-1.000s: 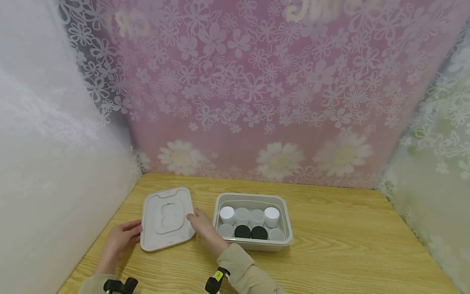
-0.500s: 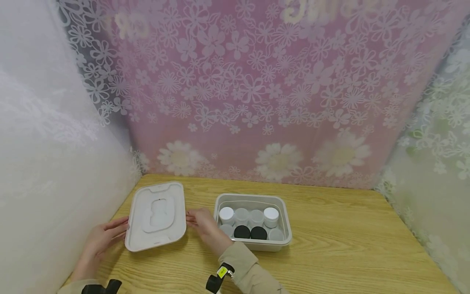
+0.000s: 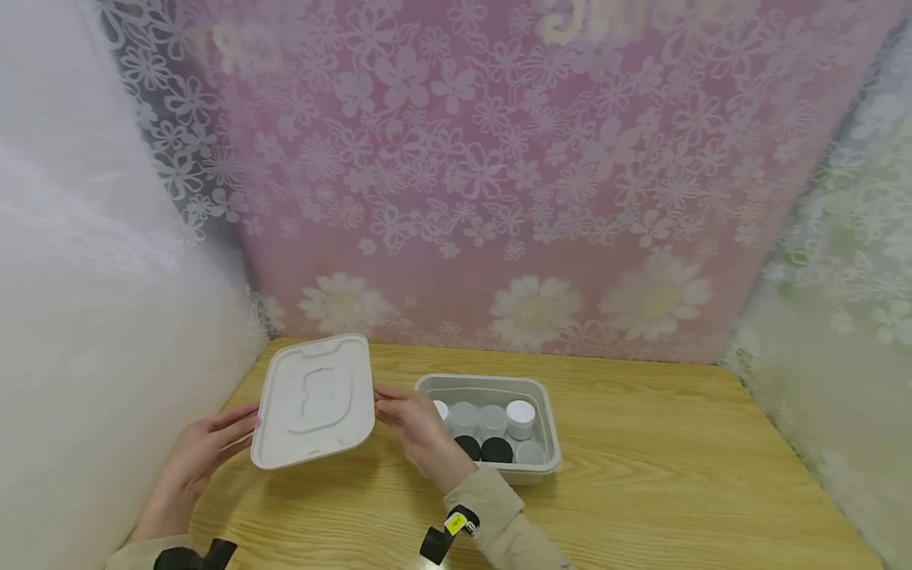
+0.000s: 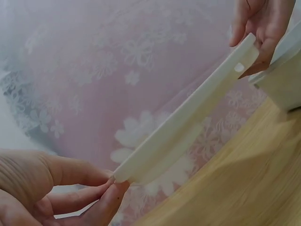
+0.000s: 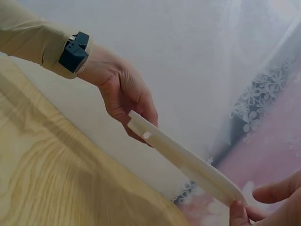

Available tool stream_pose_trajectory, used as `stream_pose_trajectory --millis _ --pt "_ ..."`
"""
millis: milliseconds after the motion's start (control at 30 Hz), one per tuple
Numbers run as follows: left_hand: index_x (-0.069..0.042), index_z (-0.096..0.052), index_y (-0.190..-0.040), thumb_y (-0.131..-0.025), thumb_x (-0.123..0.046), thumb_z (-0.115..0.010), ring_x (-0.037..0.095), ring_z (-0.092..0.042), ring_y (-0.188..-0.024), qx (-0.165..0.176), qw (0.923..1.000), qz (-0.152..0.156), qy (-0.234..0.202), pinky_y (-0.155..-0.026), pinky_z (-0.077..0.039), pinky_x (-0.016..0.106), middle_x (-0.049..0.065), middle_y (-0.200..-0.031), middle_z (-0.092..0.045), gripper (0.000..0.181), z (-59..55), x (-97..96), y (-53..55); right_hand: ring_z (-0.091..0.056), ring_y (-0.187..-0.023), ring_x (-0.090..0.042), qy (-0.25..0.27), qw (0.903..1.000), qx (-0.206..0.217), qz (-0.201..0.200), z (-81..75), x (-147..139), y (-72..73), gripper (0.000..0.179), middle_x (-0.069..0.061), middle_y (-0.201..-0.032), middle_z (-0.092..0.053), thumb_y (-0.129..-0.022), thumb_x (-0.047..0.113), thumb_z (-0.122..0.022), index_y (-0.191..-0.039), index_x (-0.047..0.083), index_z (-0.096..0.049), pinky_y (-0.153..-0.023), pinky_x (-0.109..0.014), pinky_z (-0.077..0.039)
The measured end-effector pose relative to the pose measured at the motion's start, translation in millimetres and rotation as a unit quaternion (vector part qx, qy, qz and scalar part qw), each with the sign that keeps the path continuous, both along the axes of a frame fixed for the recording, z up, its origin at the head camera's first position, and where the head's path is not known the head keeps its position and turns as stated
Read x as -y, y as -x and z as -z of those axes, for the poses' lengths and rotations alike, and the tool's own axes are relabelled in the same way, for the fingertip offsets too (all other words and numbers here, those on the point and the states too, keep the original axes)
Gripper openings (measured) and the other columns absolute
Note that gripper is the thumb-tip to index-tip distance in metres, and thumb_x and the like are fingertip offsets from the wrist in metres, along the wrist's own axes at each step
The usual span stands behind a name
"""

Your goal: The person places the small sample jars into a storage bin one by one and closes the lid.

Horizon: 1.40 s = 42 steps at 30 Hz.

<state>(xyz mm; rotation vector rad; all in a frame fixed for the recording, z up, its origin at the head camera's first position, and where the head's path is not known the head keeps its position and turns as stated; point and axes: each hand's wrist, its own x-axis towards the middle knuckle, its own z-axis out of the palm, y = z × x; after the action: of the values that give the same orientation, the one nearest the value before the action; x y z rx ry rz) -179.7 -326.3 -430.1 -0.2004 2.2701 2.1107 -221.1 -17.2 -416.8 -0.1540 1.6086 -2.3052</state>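
A white rectangular lid (image 3: pixel 317 404) with a raised centre is held tilted above the table, left of the container. My left hand (image 3: pixel 203 451) pinches its left edge. In the left wrist view the left hand (image 4: pixel 61 188) has thumb and fingertips on the lid's rim (image 4: pixel 183 113). My right hand (image 3: pixel 420 431) grips the opposite edge. The right wrist view shows the right hand (image 5: pixel 277 202) pinching the lid (image 5: pixel 188 162) at one end. A pale grey container (image 3: pixel 523 476) holds several small jars: white-capped (image 3: pixel 521 415), black-capped (image 3: pixel 496 450) and clear ones. My right hand partly covers its left side.
The wooden table (image 3: pixel 663 459) extends to the right of the container. A pink floral curtain (image 3: pixel 484 198) hangs behind it, with pale sheets (image 3: pixel 107 317) at both sides. Dark camera mounts (image 3: pixel 450 530) are strapped to both wrists.
Both hands have lifted the lid off the table. It shifted left first, then up and slightly right. My right hand now overlaps the container's left side. The jars have not moved.
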Motion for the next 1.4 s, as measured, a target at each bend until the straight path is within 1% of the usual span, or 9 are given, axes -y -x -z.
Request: stream_pose_trajectory --millis 167,300,467,567,733,833,1033,1233,1400 --pt "0.011 -0.048 -0.144 -0.101 -0.015 -0.065 -0.005 -0.067 -0.098 -0.016 0.9996 0.022 -0.006 -0.087 -0.057 0.021 -0.023 -0.105 -0.069 0.053 -6.3 -18.5 7.5 -0.062 -0.121 -0.025 -0.019 0.9996 -0.018 0.006 -2.9 -18.5 2.3 0.047 -0.027 -0.143 -0.054 -0.097 -0.005 -0.060 -0.143 -0.012 -0.049 -0.102 -0.033 -0.051" --pt "0.015 -0.038 -0.148 -0.103 -0.018 -0.063 -0.007 -0.065 -0.100 -0.027 0.9988 0.040 0.007 -0.088 -0.056 0.020 -0.023 -0.109 -0.066 0.061 -12.7 -33.9 14.4 -0.060 -0.124 -0.029 -0.030 0.9992 -0.021 0.016 -5.2 -33.0 3.1 0.052 -0.026 -0.143 -0.054 -0.095 -0.006 -0.063 -0.144 -0.010 -0.049 -0.096 -0.029 -0.053" --pt "0.014 -0.036 -0.150 -0.103 -0.019 -0.062 -0.007 -0.064 -0.103 -0.036 0.9976 0.059 0.006 -0.090 -0.055 0.020 -0.022 -0.113 -0.064 0.063 -18.3 -53.5 21.8 -0.059 -0.124 -0.030 -0.053 0.9977 -0.034 0.025 -8.2 -54.6 4.4 0.052 -0.026 -0.143 -0.053 -0.094 -0.006 -0.061 -0.145 -0.009 -0.049 -0.097 -0.031 -0.052" --pt "0.013 -0.035 -0.151 -0.103 -0.020 -0.061 -0.005 -0.065 -0.103 -0.027 0.9972 0.067 -0.016 -0.092 -0.055 0.022 -0.015 -0.118 -0.064 0.063 -20.5 -65.7 26.9 -0.061 -0.120 -0.027 -0.067 0.9968 -0.034 0.028 -11.0 -69.9 6.6 0.052 -0.026 -0.143 -0.053 -0.094 -0.006 -0.061 -0.144 -0.009 -0.050 -0.097 -0.032 -0.053" --pt "0.015 -0.031 -0.151 -0.107 -0.022 -0.055 -0.002 -0.066 -0.102 -0.009 0.9951 0.082 -0.054 -0.095 -0.053 0.022 0.007 -0.134 -0.057 0.063 -22.5 -86.2 38.2 -0.057 -0.127 -0.031 -0.077 0.9963 -0.037 0.011 -16.5 -97.4 11.5 0.050 -0.029 -0.146 -0.050 -0.095 -0.007 -0.059 -0.144 -0.010 -0.050 -0.102 -0.036 -0.051" --pt "0.017 -0.032 -0.149 -0.107 -0.023 -0.055 0.000 -0.067 -0.101 0.002 0.9941 0.084 -0.069 -0.095 -0.053 0.022 0.014 -0.136 -0.056 0.062 -21.6 -97.5 44.7 -0.051 -0.134 -0.037 -0.086 0.9955 -0.039 -0.005 -19.4 -113.5 14.4 0.049 -0.030 -0.148 -0.046 -0.097 -0.006 -0.057 -0.145 -0.011 -0.048 -0.107 -0.040 -0.047" --pt "0.017 -0.034 -0.148 -0.106 -0.023 -0.057 0.003 -0.068 -0.101 0.021 0.9930 0.088 -0.076 -0.095 -0.054 0.024 0.014 -0.133 -0.057 0.063 -18.5 -116.4 51.3 -0.042 -0.143 -0.039 -0.103 0.9935 -0.044 -0.018 -18.7 -137.3 21.3 0.048 -0.029 -0.152 -0.042 -0.099 -0.004 -0.054 -0.146 -0.011 -0.045 -0.111 -0.040 -0.044" --pt "0.015 -0.036 -0.148 -0.107 -0.022 -0.056 0.006 -0.067 -0.101 0.029 0.9915 0.076 -0.101 -0.094 -0.054 0.023 0.028 -0.150 -0.040 0.059 -16.8 -133.8 54.1 -0.043 -0.142 -0.039 -0.109 0.9926 -0.049 -0.018 -16.1 -150.6 24.5 0.048 -0.029 -0.152 -0.043 -0.100 -0.002 -0.055 -0.146 -0.011 -0.046 -0.107 -0.034 -0.047" --pt "0.015 -0.034 -0.150 -0.107 -0.020 -0.055 0.006 -0.066 -0.101 0.026 0.9904 0.076 -0.113 -0.094 -0.054 0.021 0.030 -0.156 -0.032 0.059 -17.0 -142.7 54.1 -0.042 -0.142 -0.038 -0.119 0.9917 -0.047 -0.012 -14.7 -157.5 25.7 0.047 -0.027 -0.153 -0.043 -0.100 -0.003 -0.054 -0.146 -0.010 -0.046 -0.114 -0.043 -0.040"
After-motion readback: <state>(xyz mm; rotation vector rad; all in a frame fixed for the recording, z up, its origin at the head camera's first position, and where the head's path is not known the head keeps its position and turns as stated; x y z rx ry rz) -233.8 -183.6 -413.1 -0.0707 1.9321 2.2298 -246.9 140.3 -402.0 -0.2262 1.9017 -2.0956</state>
